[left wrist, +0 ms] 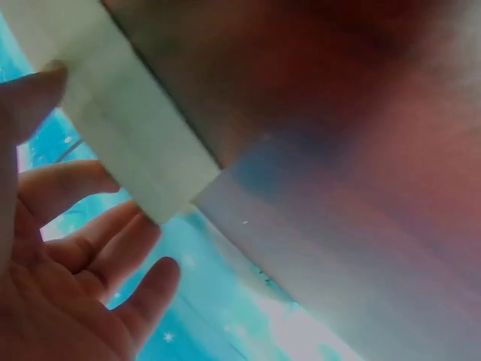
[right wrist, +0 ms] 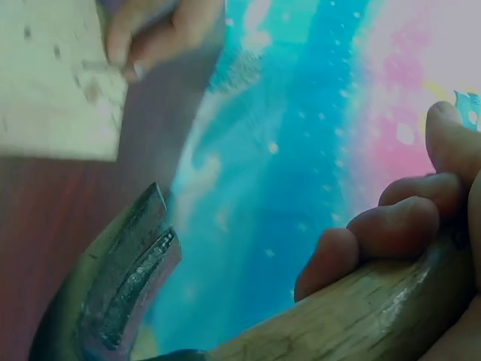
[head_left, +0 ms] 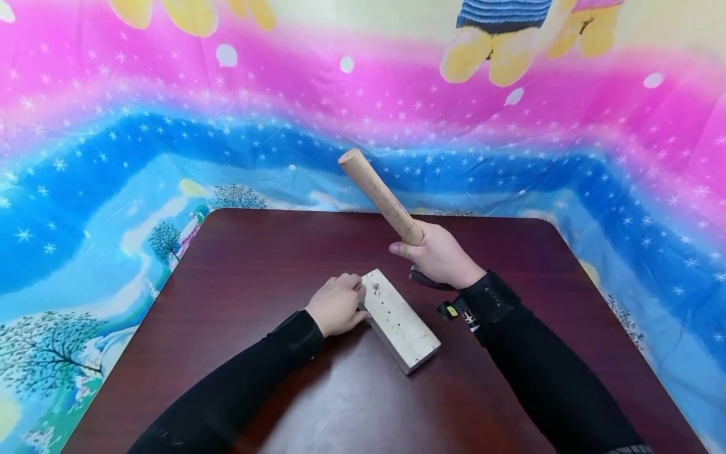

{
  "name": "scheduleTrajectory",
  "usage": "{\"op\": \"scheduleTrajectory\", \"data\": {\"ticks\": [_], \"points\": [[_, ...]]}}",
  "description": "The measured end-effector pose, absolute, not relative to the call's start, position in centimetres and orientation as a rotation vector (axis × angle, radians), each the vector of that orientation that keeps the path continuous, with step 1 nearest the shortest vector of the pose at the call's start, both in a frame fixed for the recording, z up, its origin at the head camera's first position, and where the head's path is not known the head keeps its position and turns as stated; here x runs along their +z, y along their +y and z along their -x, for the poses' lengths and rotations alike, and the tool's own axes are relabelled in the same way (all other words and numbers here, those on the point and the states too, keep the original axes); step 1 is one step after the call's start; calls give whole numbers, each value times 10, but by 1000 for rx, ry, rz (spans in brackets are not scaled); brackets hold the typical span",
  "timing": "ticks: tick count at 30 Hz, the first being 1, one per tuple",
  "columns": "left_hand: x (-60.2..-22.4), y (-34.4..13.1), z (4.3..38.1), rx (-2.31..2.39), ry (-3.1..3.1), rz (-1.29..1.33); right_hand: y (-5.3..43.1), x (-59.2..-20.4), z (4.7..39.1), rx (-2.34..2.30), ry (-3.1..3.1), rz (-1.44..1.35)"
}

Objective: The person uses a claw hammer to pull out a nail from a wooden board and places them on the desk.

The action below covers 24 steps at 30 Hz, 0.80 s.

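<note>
A pale wooden block lies at a slant on the table, with several small dark holes in its top. A bent nail sticks out near its far end. My left hand holds the block at its far left side, fingers curled at the edge and thumb against the side. My right hand grips a claw hammer by its wooden handle, close to the head. The handle's free end points up and left. In the right wrist view the dark metal claw shows its notch, apart from the block.
The dark red-brown table has rounded far corners. A printed cloth in pink and blue, with stars and trees, hangs behind the table and along both sides. A small dark device sits at my right wrist.
</note>
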<state>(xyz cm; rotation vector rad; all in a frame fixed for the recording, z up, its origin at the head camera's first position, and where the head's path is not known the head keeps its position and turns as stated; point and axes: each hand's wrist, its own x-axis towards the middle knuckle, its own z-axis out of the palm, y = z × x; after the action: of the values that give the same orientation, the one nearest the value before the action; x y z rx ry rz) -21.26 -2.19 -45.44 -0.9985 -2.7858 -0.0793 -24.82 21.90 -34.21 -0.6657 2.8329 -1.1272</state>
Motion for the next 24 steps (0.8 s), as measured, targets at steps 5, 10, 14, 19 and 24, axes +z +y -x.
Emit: {"op": "scheduleTrajectory", "data": {"ticks": [5,10,14,19,24], "points": [[-449,-15,216,-71,-2810,963,204,-356,249,-1169,2714,634],[-446,-7,216,-91,-2810,903,186,-363,252,-1123,2677,619],[-446,-4,216,-109,-2805,854,173,-367,255,-1077,2682,608],[-449,-2,217,-111,-2831,843,162,-373,259,-1082,2651,532],[-452,-2,219,-85,-2810,824,151,-377,267,-1065,2670,511]]}}
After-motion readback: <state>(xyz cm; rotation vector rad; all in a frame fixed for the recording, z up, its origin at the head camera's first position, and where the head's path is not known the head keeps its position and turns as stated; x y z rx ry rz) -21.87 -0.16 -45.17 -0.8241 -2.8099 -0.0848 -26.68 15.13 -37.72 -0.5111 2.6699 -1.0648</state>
